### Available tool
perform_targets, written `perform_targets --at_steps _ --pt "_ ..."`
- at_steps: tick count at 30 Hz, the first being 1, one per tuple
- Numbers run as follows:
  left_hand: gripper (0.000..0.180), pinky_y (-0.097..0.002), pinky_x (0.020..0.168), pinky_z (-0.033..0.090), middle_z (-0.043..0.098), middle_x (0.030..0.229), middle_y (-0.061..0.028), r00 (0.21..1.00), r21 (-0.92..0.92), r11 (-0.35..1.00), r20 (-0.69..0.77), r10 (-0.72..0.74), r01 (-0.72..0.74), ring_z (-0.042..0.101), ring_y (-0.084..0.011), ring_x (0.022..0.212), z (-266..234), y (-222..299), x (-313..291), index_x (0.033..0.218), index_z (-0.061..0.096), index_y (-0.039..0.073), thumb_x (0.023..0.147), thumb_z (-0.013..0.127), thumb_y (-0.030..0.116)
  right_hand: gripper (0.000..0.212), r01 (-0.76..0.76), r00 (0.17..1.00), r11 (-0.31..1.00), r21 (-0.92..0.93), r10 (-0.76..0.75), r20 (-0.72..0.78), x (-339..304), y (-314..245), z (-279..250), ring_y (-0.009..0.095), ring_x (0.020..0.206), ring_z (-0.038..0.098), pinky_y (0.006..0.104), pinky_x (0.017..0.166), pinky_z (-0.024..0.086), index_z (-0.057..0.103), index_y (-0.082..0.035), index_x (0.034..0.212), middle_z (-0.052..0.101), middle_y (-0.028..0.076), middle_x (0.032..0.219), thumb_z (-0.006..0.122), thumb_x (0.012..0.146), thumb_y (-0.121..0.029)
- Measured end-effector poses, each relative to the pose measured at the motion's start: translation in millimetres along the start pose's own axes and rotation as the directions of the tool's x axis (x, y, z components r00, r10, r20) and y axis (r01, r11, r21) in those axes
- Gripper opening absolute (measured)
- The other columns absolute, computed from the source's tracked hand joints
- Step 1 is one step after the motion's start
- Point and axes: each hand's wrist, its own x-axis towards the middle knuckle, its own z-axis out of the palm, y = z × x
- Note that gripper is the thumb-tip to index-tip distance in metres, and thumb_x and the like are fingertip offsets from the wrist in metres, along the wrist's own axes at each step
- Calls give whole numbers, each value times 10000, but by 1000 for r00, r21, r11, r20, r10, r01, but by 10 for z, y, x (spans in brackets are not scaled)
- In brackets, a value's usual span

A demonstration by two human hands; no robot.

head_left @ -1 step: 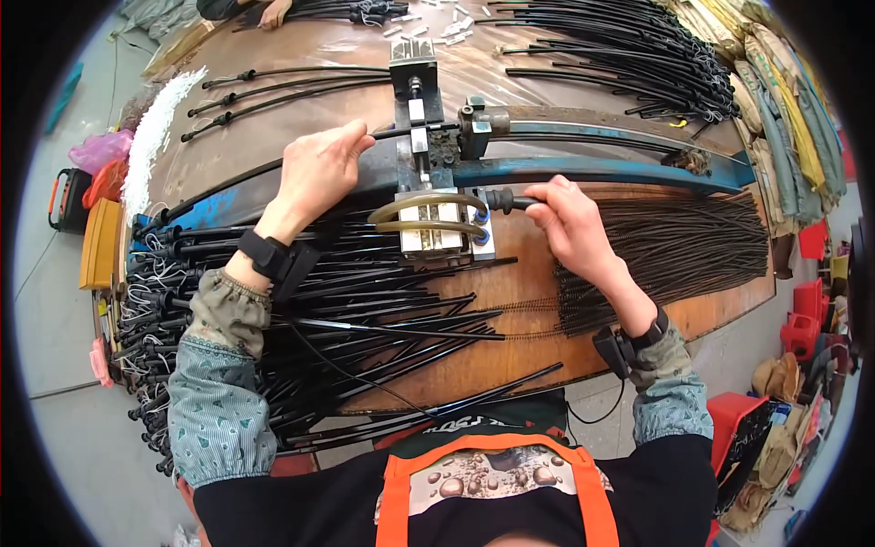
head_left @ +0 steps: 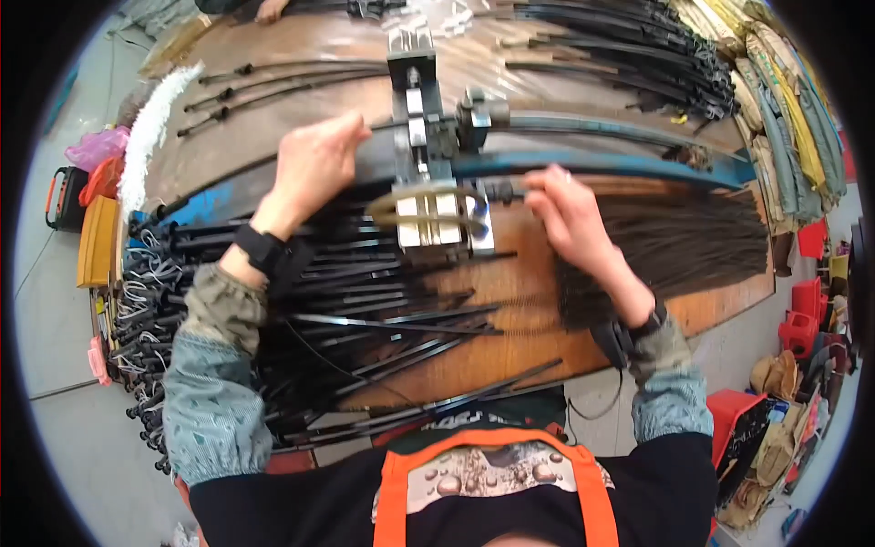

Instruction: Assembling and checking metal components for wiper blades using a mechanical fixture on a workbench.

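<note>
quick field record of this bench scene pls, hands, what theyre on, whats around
left hand: closed on a thin black rod, left of the metal fixture
right hand: fingers pinch a rod end at the fixture's right side
bench: brown wooden top
left of fixture: pile of black rods
right of fixture: bundle of thin dark wires

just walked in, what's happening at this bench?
A person stands at a wooden bench with a small metal press mounted at its middle. The left hand rests on a thin black rod leading into the press from the left. The right hand pinches a black piece at the press's right side. Heaps of black rods lie on the left, finer dark rods on the right.
</note>
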Motion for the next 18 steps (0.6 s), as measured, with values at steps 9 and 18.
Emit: perform_targets --at_steps 9,18 --pt "114 -392 552 514 640 761 -60 935 311 912 -145 324 -268 656 -273 698 -134 -706 17 922 579 131 953 560 239 326 306 940 901 -308 -235 246 -382 -674 -67 290 695 518 426 678 410 559 -65 781 524 107 763 776 759 -307" --pt "132 -447 812 463 676 860 -113 961 541 841 225 -162 16 658 -277 849 -437 156 -545 825 735 143 780 611 143 151 132 974 984 -118 -106 200 -1114 -971 343 323 696 525 392 578 436 596 -24 908 541 120 762 698 809 -75"
